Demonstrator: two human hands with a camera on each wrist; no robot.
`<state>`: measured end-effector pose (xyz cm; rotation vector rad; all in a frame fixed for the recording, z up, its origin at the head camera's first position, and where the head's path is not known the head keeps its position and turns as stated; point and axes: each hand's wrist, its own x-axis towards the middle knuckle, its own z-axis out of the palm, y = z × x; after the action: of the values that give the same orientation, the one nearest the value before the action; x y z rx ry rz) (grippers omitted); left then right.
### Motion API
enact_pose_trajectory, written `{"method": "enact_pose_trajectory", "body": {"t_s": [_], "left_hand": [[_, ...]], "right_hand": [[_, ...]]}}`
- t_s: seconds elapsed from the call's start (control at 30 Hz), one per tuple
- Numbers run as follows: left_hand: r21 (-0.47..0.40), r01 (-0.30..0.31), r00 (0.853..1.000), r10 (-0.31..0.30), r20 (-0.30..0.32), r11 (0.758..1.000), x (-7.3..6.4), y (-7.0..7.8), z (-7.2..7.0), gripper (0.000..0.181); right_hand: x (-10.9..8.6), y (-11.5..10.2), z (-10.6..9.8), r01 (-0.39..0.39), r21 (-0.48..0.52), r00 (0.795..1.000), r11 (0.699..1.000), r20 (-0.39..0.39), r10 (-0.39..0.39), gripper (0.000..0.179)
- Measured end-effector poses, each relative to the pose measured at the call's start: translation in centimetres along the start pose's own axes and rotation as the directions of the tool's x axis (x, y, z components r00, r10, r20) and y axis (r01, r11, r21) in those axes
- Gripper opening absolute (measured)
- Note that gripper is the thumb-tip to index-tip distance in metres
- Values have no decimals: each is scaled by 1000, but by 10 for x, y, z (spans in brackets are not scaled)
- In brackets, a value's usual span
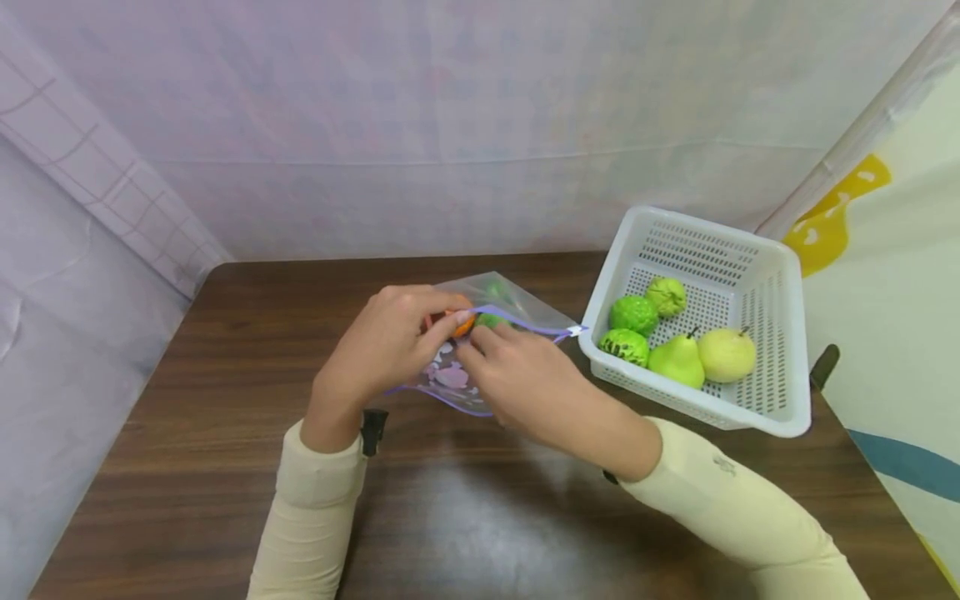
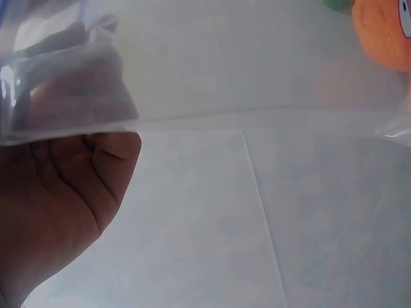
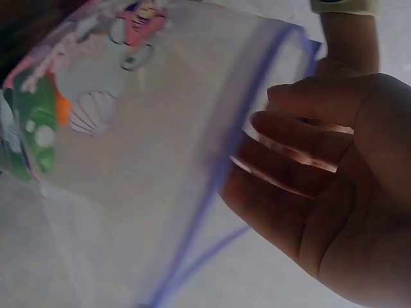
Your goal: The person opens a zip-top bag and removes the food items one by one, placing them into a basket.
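The zip bag lies between the hands, apparently touching both.

A clear, purple-edged zip bag with pinkish printing gapes open, an orange item inside toward eleven o'clock, a green item toward twelve.
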<state>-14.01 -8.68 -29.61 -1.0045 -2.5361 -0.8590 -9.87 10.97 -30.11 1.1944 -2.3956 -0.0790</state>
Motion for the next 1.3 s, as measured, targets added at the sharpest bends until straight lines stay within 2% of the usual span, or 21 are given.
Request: {"method": "enact_pose_trajectory", "body": {"t_s": [0.17,0.27,0.33,0.47,0.67,0.77,0.83,0.97,1.07,1.17,1.3], "left_hand": [[0,-2,1000,2,-3,1000,-1,-1,-1,14],[-5,-4,1000,4,0,1000,-1,-1,-1,14],[-7,-5,1000,5,-1,1000,-1,-1,-2,15],[-10,-12,1000,12,-4,1000,0,-1,-2,16],[-18,-8,1000,8,-1,1000,-1,-1,-1,18],[-12,-8,1000,8,2,1000,-1,0,-1,17],[-8,-9,1000,9,5,1000,-1,0,-1,16],[-2,-14,1000,14,10,1000,-2,1,-1,15],[-3,-21,1000,21,11,1000,-2,1,-1,16],[-4,-26,1000,26,10,1000,-2,1,0,17],[-1,-27,1000,27,8,1000,-1,0,0,18]], "right_hand": [[5,1,17,-71,0,996,997,57,71,18],[8,1,25,-139,4,982,990,131,137,24],[10,1,30,-192,6,966,981,179,188,32],[13,2,40,-302,10,920,953,265,288,47],[22,4,51,-387,20,855,922,384,350,52],[30,4,56,-391,25,838,920,424,344,46],[34,4,60,-380,16,834,925,437,336,42],[42,4,69,-283,-98,841,954,453,296,35],[47,5,77,-246,-136,829,960,484,281,35],[52,9,85,-325,-55,788,944,537,303,42],[60,14,96,-487,56,705,872,615,355,51]]}}
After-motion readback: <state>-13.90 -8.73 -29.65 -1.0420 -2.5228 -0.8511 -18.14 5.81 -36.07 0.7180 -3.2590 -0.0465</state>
